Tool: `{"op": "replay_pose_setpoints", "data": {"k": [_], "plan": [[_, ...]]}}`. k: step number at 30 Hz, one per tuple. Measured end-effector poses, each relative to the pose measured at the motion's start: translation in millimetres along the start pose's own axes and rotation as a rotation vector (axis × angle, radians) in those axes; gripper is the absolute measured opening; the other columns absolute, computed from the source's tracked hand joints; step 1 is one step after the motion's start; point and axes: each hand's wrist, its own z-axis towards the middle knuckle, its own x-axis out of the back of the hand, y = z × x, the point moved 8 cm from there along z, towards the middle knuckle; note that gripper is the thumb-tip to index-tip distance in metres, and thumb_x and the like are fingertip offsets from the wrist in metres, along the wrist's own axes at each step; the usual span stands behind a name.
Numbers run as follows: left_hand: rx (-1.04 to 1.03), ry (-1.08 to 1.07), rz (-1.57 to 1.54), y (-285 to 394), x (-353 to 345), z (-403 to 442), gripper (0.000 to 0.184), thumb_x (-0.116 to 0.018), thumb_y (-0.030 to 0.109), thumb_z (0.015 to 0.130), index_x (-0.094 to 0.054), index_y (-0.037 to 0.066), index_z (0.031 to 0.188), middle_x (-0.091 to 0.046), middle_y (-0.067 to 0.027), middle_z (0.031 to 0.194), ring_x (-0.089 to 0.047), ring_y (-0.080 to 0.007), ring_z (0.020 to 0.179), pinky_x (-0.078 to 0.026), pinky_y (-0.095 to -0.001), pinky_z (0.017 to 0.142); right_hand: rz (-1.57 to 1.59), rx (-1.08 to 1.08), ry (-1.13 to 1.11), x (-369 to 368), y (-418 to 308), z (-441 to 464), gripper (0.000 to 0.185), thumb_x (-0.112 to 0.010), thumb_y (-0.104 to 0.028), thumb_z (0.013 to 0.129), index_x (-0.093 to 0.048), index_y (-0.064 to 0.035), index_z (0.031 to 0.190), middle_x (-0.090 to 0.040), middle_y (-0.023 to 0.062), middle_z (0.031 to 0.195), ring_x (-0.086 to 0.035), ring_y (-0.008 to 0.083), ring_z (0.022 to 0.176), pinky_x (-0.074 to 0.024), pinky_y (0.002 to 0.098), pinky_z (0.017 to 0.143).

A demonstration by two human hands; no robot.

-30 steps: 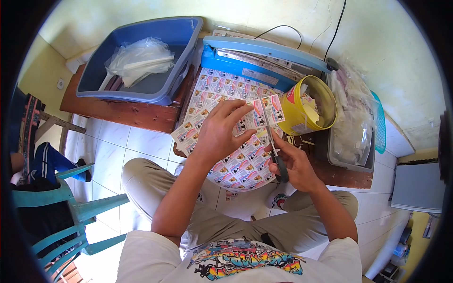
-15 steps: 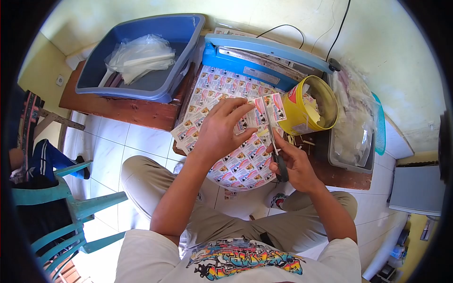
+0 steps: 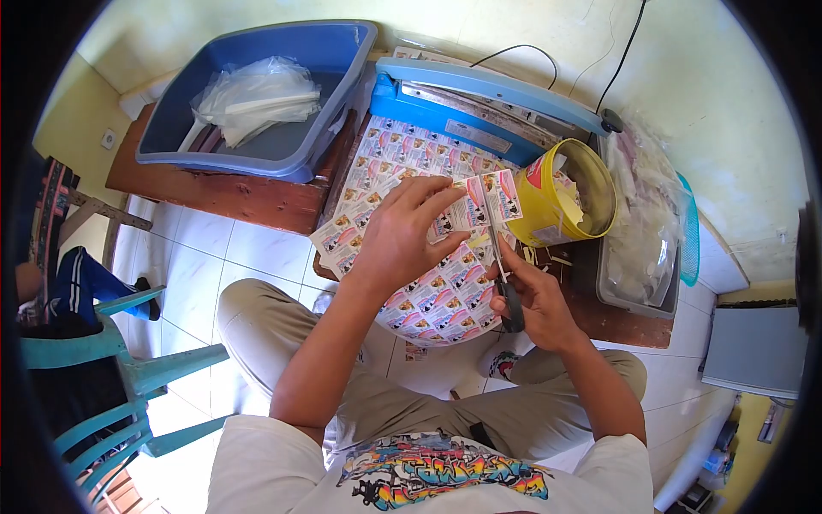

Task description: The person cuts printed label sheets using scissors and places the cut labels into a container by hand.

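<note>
My left hand (image 3: 402,227) is closed on a strip of printed labels (image 3: 501,190), its thumb and fingers pinching the strip from the left. Black-handled scissors (image 3: 511,301) are in my right hand (image 3: 541,301), with the blades pointing up and lying across the strip near its right end. Beneath both hands, a printed label sheet (image 3: 437,295) covers the work surface and curls over its front edge. More loose label strips (image 3: 338,240) lie under my left wrist.
A yellow bucket (image 3: 538,201) with paper scraps stands just right of the strip. Behind is a blue paper cutter (image 3: 462,128). A blue tub (image 3: 257,171) with plastic bags sits at left, a grey bin (image 3: 638,300) of plastic at right. Another person's leg (image 3: 81,283) shows beside a green chair (image 3: 163,368).
The view has shifted very slightly. Both hands, the scissors and the strip keep nearly the same positions.
</note>
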Motion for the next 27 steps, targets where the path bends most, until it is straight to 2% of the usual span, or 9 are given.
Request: {"op": "replay_pose_setpoints", "data": {"k": [27], "plan": [[-0.009,0.003,-0.004,-0.3,0.0,0.4,0.057,-0.091,0.023,0.074,-0.072,0.009,0.126,-0.069,-0.0119,0.126,-0.067,-0.0335,0.115,-0.054,-0.0447,0.099,-0.061,0.027,-0.001,2.3,-0.8,-1.4,0.092,-0.080,-0.004,0.092,-0.028,-0.0125,0.167,-0.060,0.0087,0.123,-0.059,0.0085,0.098,-0.0519,0.0237,0.090]]}}
